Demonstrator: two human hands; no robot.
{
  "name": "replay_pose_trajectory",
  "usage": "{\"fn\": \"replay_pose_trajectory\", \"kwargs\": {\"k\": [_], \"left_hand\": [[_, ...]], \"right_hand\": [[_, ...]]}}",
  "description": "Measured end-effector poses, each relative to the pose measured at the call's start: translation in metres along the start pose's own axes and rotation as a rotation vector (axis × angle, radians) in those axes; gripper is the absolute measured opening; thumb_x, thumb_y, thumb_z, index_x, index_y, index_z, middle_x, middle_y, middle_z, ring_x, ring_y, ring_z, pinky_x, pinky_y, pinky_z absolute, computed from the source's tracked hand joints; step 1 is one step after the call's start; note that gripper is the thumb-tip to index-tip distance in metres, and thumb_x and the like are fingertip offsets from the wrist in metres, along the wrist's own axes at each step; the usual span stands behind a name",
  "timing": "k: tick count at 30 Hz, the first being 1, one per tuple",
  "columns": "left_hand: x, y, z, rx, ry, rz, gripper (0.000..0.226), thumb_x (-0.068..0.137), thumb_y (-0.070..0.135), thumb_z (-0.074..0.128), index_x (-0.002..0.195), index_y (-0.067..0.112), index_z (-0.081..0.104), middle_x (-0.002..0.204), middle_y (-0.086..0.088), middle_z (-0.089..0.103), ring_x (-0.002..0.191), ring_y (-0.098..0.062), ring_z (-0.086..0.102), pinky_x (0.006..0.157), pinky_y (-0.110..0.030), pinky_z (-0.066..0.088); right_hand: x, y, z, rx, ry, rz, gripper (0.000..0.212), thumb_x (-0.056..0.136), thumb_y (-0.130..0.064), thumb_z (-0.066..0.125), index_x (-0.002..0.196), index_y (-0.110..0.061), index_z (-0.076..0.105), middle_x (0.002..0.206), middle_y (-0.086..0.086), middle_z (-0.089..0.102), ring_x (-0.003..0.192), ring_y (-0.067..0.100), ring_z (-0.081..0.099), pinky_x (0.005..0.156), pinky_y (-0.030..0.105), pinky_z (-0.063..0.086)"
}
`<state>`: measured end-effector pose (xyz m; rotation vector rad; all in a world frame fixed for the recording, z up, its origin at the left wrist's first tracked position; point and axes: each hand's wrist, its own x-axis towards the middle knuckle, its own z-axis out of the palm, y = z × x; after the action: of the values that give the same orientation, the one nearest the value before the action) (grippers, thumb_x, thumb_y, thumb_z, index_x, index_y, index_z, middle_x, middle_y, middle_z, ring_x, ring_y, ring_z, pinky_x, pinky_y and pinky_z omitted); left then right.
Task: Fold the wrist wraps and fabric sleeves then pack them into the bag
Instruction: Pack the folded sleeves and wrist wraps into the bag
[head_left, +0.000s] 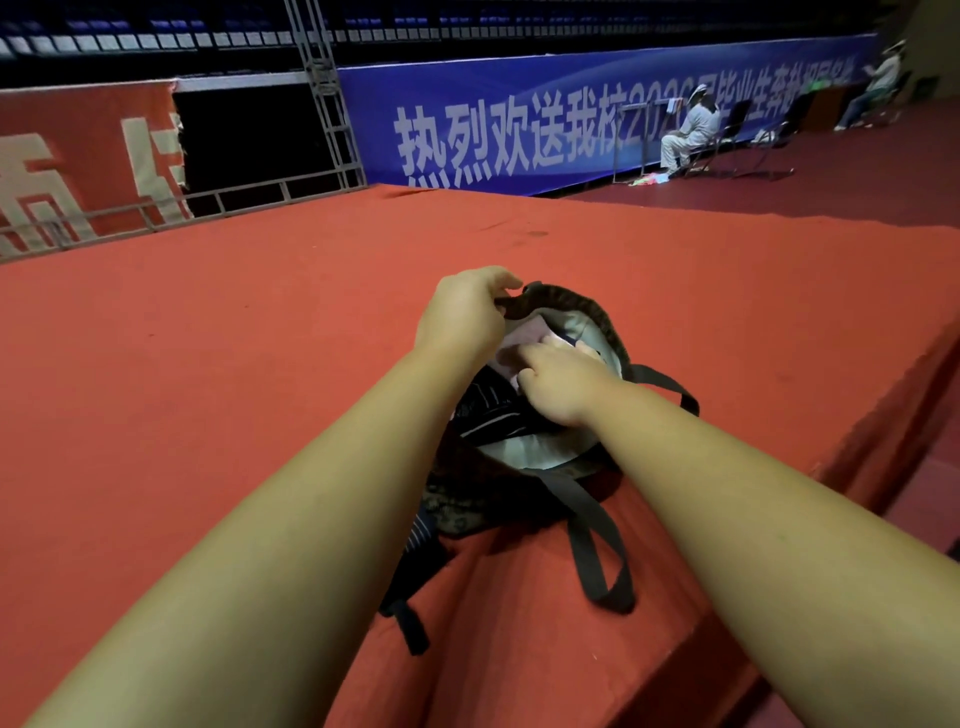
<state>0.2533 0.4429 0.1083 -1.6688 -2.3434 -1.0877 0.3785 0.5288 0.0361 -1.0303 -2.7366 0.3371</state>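
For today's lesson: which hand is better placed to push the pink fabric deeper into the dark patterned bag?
Likely right hand: it touches the pink fabric; left hand holds the bag open.

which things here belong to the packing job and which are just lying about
job: dark patterned fabric bag, pink folded fabric, dark striped fabric, left hand, right hand
lying about: blue printed banner, black folding chairs

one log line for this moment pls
phase: packing | left hand: pinches bag rim, holding it open | right hand: inside bag on pink fabric, grip unclear | striped fabric: in bag | surface: red carpet
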Motion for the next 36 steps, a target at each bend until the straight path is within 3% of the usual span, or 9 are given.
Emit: {"fn": "replay_pose_trajectory", "kwargs": {"k": [3, 6, 9, 14, 18, 23, 29, 32, 36], "left_hand": [[-0.009, -0.001, -0.015, 0.145, -0.104, -0.013, 0.052, 0.088, 0.035, 0.061, 0.14, 0.029, 0.068, 0.135, -0.005, 0.071, 0.12, -0.03, 0.067, 0.101, -0.047, 0.057], [-0.019, -0.012, -0.029, 0.278, -0.113, -0.004, 0.053, 0.096, 0.019, 0.065, 0.147, 0.029, 0.06, 0.141, -0.006, 0.067, 0.123, -0.033, 0.066, 0.097, -0.05, 0.059], [-0.034, -0.023, -0.044, 0.321, -0.159, -0.075, 0.068, 0.088, 0.0, 0.05, 0.151, 0.025, 0.055, 0.143, -0.01, 0.065, 0.125, -0.036, 0.064, 0.097, -0.05, 0.059], [-0.073, -0.037, -0.063, 0.344, -0.208, -0.144, 0.047, 0.093, 0.01, 0.055, 0.138, 0.017, 0.063, 0.122, -0.011, 0.069, 0.106, -0.036, 0.063, 0.088, -0.048, 0.06], [-0.104, -0.048, -0.079, 0.26, -0.194, -0.193, 0.05, 0.098, 0.018, 0.06, 0.148, 0.016, 0.058, 0.141, -0.011, 0.067, 0.126, -0.033, 0.063, 0.102, -0.044, 0.056], [-0.146, -0.062, -0.112, 0.228, -0.164, -0.245, 0.047, 0.098, 0.018, 0.06, 0.144, 0.014, 0.062, 0.135, -0.009, 0.071, 0.127, -0.03, 0.064, 0.101, -0.035, 0.052], [-0.22, -0.102, -0.141, 0.194, -0.165, -0.408, 0.038, 0.096, 0.016, 0.062, 0.132, 0.011, 0.073, 0.131, -0.011, 0.074, 0.124, -0.029, 0.067, 0.099, -0.031, 0.051], [-0.26, -0.121, -0.137, 0.133, -0.162, -0.501, 0.024, 0.092, 0.012, 0.058, 0.103, 0.007, 0.078, 0.099, -0.016, 0.079, 0.101, -0.034, 0.074, 0.079, -0.036, 0.054], [-0.297, -0.139, -0.116, -0.012, -0.107, -0.662, 0.026, 0.094, 0.013, 0.058, 0.068, 0.008, 0.059, 0.082, -0.021, 0.074, 0.081, -0.039, 0.07, 0.065, -0.038, 0.05]], "right_hand": [[-0.008, -0.001, -0.001, 0.08, 0.03, -0.004, 0.047, 0.092, -0.036, 0.031, 0.124, -0.037, 0.065, 0.139, -0.001, 0.057, 0.133, 0.03, 0.049, 0.11, 0.052, 0.031], [-0.021, -0.002, 0.001, 0.087, 0.1, -0.053, 0.046, 0.106, -0.024, 0.036, 0.143, -0.031, 0.062, 0.148, -0.006, 0.057, 0.142, 0.024, 0.045, 0.116, 0.054, 0.026], [-0.037, -0.003, 0.004, 0.189, 0.266, -0.049, 0.038, 0.112, -0.028, 0.046, 0.145, -0.024, 0.063, 0.153, -0.003, 0.056, 0.145, 0.022, 0.046, 0.119, 0.047, 0.029], [-0.068, -0.026, -0.002, 0.315, 0.311, 0.022, 0.036, 0.107, -0.019, 0.05, 0.138, -0.018, 0.069, 0.149, 0.003, 0.059, 0.139, 0.023, 0.054, 0.116, 0.042, 0.043], [-0.093, -0.07, -0.007, 0.389, 0.362, 0.002, 0.032, 0.102, -0.013, 0.049, 0.119, -0.021, 0.075, 0.13, 0.002, 0.063, 0.123, 0.022, 0.059, 0.103, 0.035, 0.047], [-0.126, -0.134, 0.0, 0.476, 0.362, -0.06, 0.028, 0.095, -0.012, 0.053, 0.096, -0.025, 0.077, 0.108, -0.005, 0.067, 0.107, 0.016, 0.06, 0.09, 0.027, 0.043], [-0.161, -0.181, 0.032, 0.551, 0.212, 0.027, 0.026, 0.096, -0.017, 0.054, 0.096, -0.023, 0.079, 0.103, -0.006, 0.071, 0.105, 0.019, 0.065, 0.09, 0.029, 0.047], [-0.171, -0.192, 0.047, 0.555, 0.203, 0.058, 0.024, 0.096, -0.019, 0.055, 0.096, -0.026, 0.078, 0.115, -0.003, 0.07, 0.109, 0.019, 0.063, 0.096, 0.03, 0.046], [-0.176, -0.194, 0.065, 0.568, 0.199, 0.176, 0.018, 0.098, -0.027, 0.061, 0.111, -0.021, 0.072, 0.125, 0.007, 0.06, 0.114, 0.028, 0.063, 0.099, 0.033, 0.046]]}}
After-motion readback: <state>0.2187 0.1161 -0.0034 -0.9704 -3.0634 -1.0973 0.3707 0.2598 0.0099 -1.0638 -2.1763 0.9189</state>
